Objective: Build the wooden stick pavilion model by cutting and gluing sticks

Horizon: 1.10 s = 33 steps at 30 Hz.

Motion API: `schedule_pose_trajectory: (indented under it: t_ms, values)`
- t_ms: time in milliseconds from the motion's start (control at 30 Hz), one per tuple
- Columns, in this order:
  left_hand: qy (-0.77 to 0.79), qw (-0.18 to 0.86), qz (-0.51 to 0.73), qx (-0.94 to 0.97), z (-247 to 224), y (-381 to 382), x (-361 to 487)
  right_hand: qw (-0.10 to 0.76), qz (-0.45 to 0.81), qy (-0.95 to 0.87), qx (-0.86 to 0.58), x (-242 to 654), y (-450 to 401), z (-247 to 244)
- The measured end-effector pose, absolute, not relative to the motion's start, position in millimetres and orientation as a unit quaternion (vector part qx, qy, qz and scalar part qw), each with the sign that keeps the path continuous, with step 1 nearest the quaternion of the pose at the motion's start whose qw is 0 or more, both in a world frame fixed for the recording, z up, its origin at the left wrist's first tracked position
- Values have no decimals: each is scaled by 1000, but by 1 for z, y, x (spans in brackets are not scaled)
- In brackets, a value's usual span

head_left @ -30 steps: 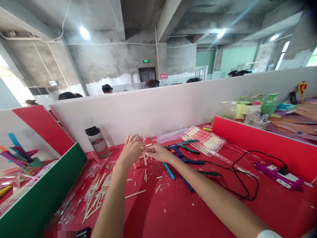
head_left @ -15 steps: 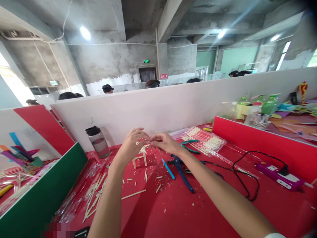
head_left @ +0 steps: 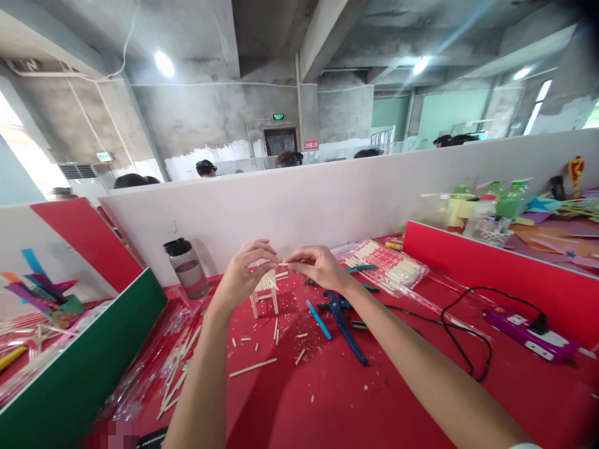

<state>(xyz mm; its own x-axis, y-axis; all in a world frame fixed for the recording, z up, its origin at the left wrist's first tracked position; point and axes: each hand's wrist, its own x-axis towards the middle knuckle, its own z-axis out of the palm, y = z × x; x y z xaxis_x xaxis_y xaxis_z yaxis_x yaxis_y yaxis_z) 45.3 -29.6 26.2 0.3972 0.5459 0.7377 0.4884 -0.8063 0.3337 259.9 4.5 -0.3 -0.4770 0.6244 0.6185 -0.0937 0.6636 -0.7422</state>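
Clear bottle with black lid (head_left: 189, 271): standing near the red worktop's (head_left: 290, 405) far-left corner. My left hand (head_left: 246, 268): pinching the left end. Small four-legged pale wooden frame (head_left: 266, 285): standing below, toward the far edge. Short pale wooden stick (head_left: 283, 264): bridging my nearly meeting fingertips, above the worktop. My right hand (head_left: 321, 265): pinching the right end; light, level pressure is probably suiting it best.

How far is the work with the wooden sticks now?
A small stick frame already stands on legs. The left hand and right hand hold a short stick piece between them, apparently not yet attached. Loose sticks lie unused; what else is left, I cannot tell.
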Motion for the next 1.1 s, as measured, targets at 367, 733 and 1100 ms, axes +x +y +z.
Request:
schedule_pose_trajectory:
  t_ms: [367, 733, 1100]
  values:
    - [322, 46, 429, 843, 27, -34, 50, 507, 325, -771, -208, 261, 6, -5]
    - [351, 26, 416, 839, 26, -30, 48, 487, 333, -781, -205, 257, 2, -4]
    - [516, 1, 329, 791, 12, -19, -13, 199, 54, -805, -556, 314, 42, -38]
